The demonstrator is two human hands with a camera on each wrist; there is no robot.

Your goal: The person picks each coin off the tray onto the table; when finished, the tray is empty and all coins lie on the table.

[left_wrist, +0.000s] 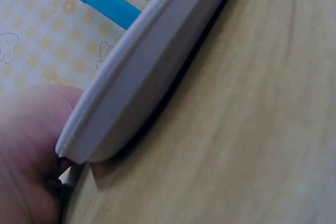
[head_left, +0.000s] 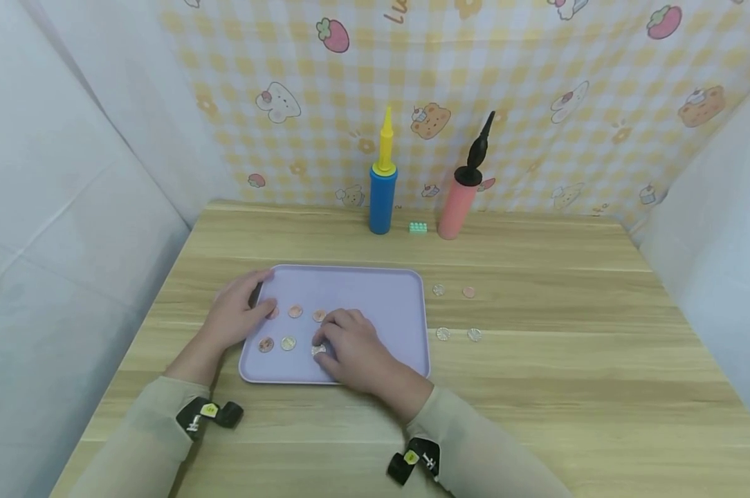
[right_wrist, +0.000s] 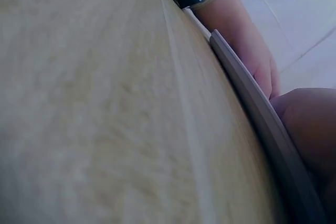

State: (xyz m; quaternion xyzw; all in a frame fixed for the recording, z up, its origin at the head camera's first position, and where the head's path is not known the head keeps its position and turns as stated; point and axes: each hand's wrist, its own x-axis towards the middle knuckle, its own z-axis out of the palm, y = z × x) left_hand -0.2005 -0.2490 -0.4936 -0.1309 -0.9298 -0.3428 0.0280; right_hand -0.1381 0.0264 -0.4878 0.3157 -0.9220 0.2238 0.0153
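A shallow lavender tray (head_left: 375, 290) lies on the table, with several coins in two rows on its left half. My left hand (head_left: 234, 315) holds the tray's left side, its thumb over the rim beside a pinkish coin (head_left: 275, 313). Inside the tray, my right hand (head_left: 356, 353) pinches a silvery coin (head_left: 318, 350) between thumb and fingers. Close by are a copper coin (head_left: 319, 315), another copper coin (head_left: 295, 311), a gold-toned coin (head_left: 288, 343) and a darker copper coin (head_left: 266, 344). The right wrist view hides the right fingertips.
Right of the tray lie silvery coins (head_left: 443, 334) and one reddish coin (head_left: 469, 292). Along the table's back edge stand a blue pump (head_left: 381, 200) with yellow nozzle, a mint toy brick (head_left: 418, 227) and a pink pump (head_left: 458, 211) with black nozzle, before a checked cloth (head_left: 325, 138).
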